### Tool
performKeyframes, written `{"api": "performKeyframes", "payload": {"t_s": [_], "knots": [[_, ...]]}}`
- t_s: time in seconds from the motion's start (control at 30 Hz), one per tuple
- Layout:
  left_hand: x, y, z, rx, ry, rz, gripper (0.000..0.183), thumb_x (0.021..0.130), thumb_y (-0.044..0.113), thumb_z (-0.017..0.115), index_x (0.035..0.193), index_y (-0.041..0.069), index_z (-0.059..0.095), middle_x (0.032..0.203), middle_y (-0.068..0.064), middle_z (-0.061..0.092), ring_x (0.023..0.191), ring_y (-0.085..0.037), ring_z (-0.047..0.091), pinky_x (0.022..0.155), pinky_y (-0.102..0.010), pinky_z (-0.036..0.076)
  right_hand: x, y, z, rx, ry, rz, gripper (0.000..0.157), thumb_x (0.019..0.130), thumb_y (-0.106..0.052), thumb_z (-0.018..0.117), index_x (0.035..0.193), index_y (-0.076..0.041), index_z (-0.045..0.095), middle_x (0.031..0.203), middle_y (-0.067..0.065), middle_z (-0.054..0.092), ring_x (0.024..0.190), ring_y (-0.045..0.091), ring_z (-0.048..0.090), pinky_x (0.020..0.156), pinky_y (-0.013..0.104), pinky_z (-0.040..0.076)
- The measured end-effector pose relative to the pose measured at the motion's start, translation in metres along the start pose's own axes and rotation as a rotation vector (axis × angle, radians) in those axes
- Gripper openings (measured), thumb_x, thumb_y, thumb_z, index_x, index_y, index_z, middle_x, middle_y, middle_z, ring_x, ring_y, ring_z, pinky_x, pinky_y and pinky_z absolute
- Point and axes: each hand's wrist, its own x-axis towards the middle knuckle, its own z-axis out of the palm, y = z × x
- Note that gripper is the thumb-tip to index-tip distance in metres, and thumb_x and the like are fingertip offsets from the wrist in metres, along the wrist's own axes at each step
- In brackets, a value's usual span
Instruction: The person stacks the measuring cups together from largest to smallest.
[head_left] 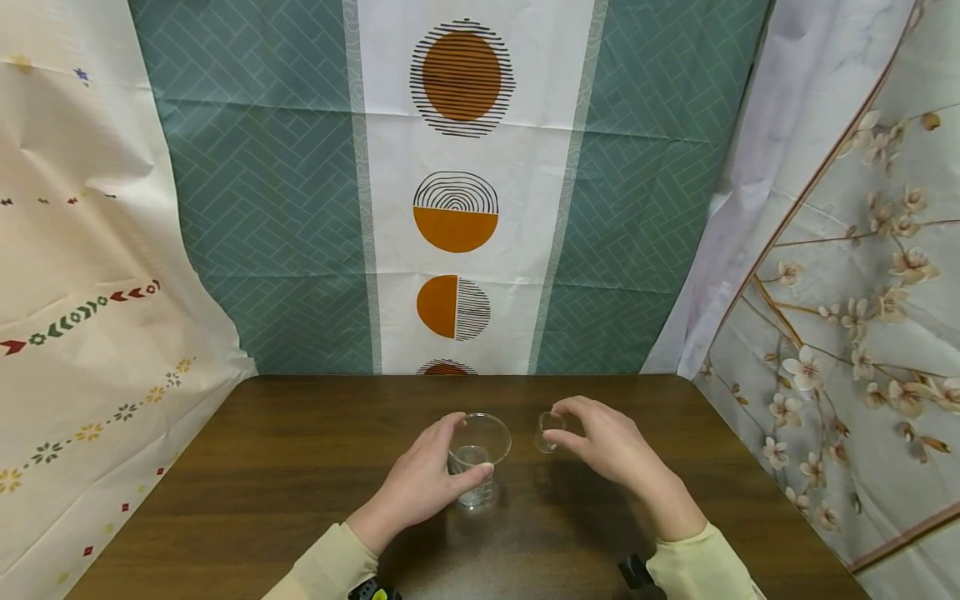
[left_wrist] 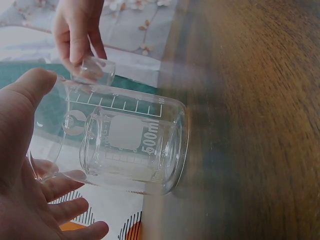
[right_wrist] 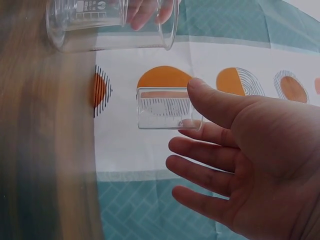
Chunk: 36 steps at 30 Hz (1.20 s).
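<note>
My left hand (head_left: 423, 479) grips a large clear glass beaker (left_wrist: 172, 120) near its rim, thumb on the near side and fingers around the far side. White print on the glass reads 500ml. Inside it stands a smaller glass beaker (left_wrist: 100, 155), seen through the outer wall. To the right, my right hand (head_left: 607, 442) pinches a small clear beaker (right_wrist: 162, 111) by its rim between thumb and index finger. The other right fingers extend loosely. In the right wrist view this small beaker hangs above the tabletop, apart from the large one.
Both hands are over a dark brown wooden table (head_left: 300, 450). Behind it hangs a green and white cloth (head_left: 285, 208) with orange circles. A cream patterned cloth (head_left: 97, 250) drapes at the left, a floral one (head_left: 847, 350) at the right.
</note>
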Motion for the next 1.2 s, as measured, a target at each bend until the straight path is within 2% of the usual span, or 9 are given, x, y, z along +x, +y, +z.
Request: {"api": "performKeyframes", "payload": {"t_s": [0.63,0.87,1.2], "knots": [[0.0,0.001,0.0,0.0,0.002,-0.002,0.096,0.094,0.07,0.077,0.161,0.008,0.045,0.155,-0.013,0.059,0.142,-0.033,0.056,0.109,-0.061,0.051,0.004,-0.008,-0.002,0.014,0.028,-0.025,0.036,0.101,-0.04,0.083,0.125,-0.014,0.078,0.124,-0.002,0.075,0.118,0.026,0.072,0.098,0.053,0.057],[-0.001,0.001,0.0,0.009,0.014,0.01,0.094,0.095,0.069,0.077,0.16,0.009,0.046,0.154,-0.012,0.06,0.139,-0.031,0.058,0.105,-0.06,0.053,0.005,-0.011,-0.003,0.024,0.052,-0.038,0.032,0.1,-0.04,0.084,0.121,-0.018,0.078,0.124,-0.005,0.075,0.117,0.022,0.072,0.099,0.052,0.057],[-0.001,0.002,0.0,0.008,0.011,0.005,0.094,0.094,0.07,0.077,0.159,0.009,0.046,0.153,-0.013,0.06,0.138,-0.031,0.058,0.105,-0.06,0.054,0.007,-0.019,-0.005,0.045,0.048,-0.026,0.034,0.099,-0.042,0.084,0.123,-0.017,0.078,0.126,-0.005,0.075,0.12,0.023,0.071,0.101,0.053,0.056]]}}
